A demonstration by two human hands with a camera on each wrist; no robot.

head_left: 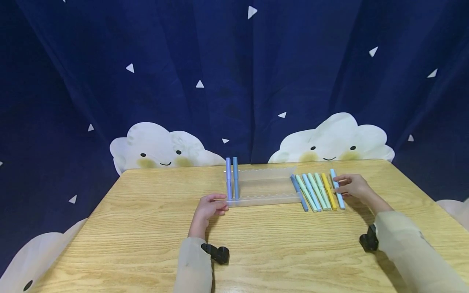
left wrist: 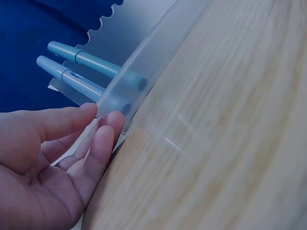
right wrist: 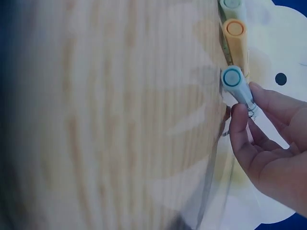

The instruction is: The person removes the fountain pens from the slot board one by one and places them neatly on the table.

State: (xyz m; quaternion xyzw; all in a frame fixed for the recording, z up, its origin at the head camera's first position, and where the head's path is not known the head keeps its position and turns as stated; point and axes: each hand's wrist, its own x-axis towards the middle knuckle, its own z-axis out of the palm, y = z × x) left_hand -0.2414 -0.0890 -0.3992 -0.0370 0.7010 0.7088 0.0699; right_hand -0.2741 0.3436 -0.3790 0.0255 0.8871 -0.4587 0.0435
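Seemingly pinching clear rack (head_left: 269, 200) with left fingers (left wrist: 101, 143); clamping, with right fingers (right wrist: 239, 125), light-blue pen (right wrist: 238, 88): probably light, stiff, slick, best held mid-barrel.

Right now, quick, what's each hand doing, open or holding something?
Left hand: holding the clear rack at its near-left corner.
Right hand: holding the rightmost light blue pen.

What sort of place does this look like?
Perhaps a home desk or staged corner: a wooden table, a dark blue cloud-print curtain behind it, and pens beside a translucent rack.
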